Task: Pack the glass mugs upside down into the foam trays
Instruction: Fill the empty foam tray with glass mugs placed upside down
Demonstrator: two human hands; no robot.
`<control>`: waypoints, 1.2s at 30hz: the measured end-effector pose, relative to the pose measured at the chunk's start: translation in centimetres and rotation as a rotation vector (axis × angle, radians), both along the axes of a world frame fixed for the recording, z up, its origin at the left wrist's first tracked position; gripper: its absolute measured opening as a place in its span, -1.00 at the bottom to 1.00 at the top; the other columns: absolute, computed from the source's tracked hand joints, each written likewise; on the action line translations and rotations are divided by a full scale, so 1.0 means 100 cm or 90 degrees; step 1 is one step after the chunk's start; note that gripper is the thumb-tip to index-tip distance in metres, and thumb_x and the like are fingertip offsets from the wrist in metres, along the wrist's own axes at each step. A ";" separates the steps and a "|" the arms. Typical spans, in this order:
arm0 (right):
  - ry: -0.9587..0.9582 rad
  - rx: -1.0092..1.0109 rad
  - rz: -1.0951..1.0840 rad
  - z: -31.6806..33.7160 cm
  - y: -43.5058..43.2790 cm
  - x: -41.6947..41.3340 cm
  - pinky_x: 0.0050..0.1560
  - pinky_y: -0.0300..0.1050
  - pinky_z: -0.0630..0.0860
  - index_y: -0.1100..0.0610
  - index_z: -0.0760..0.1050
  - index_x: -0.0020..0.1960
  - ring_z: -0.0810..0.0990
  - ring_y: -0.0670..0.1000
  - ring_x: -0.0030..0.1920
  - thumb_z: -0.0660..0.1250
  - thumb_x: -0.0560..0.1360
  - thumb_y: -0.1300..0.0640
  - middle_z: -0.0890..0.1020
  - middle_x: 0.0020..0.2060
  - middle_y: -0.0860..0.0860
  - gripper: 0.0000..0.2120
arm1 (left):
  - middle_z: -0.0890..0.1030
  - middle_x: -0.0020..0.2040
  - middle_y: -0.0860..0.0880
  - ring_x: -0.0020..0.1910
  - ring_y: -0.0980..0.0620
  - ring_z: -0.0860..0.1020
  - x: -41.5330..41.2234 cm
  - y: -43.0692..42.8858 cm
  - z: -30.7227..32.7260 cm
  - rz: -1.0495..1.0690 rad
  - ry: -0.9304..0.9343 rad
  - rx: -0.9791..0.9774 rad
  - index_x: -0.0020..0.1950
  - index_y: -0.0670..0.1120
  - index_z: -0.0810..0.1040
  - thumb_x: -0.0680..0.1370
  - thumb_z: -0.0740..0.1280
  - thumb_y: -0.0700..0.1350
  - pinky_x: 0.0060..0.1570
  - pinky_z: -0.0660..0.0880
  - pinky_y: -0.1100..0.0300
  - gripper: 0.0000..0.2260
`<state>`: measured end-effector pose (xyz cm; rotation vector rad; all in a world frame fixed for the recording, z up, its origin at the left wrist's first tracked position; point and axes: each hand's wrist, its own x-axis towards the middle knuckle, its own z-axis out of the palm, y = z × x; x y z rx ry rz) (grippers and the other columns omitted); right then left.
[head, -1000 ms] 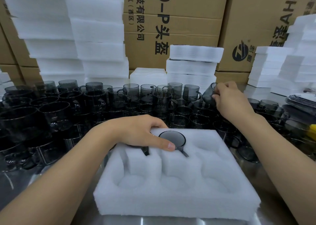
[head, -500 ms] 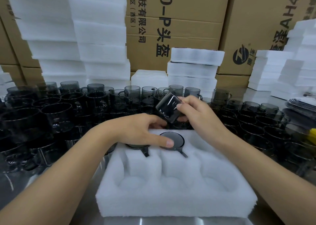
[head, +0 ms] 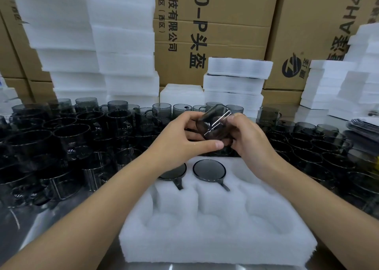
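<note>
A white foam tray with round pockets lies in front of me. Two smoky glass mugs sit upside down in its back row, one at the left and one in the middle, handles pointing toward me. Above the tray's back edge both hands hold a third smoky glass mug, tilted with its handle up. My left hand grips it from the left with thumb beneath. My right hand grips it from the right. The remaining pockets hold nothing.
Several dark glass mugs stand upright in a crowd left, behind and right of the tray. Stacks of white foam trays rise at the back, with cardboard boxes behind them. Flat dark packets lie at the far right.
My left hand has lifted off the middle mug in the tray and joined my right hand on the carried mug, which has turned in the air above the tray's back edge.
</note>
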<state>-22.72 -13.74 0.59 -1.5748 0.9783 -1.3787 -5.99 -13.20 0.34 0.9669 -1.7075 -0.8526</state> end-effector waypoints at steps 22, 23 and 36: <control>-0.127 0.153 0.030 0.006 0.007 0.001 -0.56 -0.19 0.47 0.25 0.49 -0.13 0.56 0.09 -0.52 0.08 0.63 -0.07 0.63 -0.42 0.14 -0.57 | 0.57 -0.03 -0.01 -0.20 0.09 0.65 -0.001 0.006 0.002 -0.081 0.006 -0.038 0.22 0.17 0.47 0.37 0.53 -0.24 -0.02 0.58 0.23 -0.47; -0.127 0.154 0.031 0.006 0.007 0.002 -0.56 -0.20 0.47 0.25 0.51 -0.12 0.55 0.09 -0.53 0.08 0.64 -0.07 0.62 -0.42 0.14 -0.56 | 0.57 -0.06 -0.04 -0.20 0.07 0.64 -0.001 0.005 0.002 -0.079 0.010 -0.034 0.21 0.17 0.48 0.38 0.52 -0.20 -0.03 0.60 0.19 -0.50; -0.154 0.150 0.198 0.005 0.002 -0.007 -0.41 -0.17 0.54 0.18 0.57 0.00 0.63 0.05 -0.31 0.00 0.58 0.14 0.70 -0.16 0.11 -0.64 | 0.59 -0.14 0.03 -0.24 0.17 0.64 -0.004 0.003 0.002 -0.038 0.034 0.053 0.07 0.04 0.58 0.55 0.26 0.04 -0.26 0.59 0.27 -0.81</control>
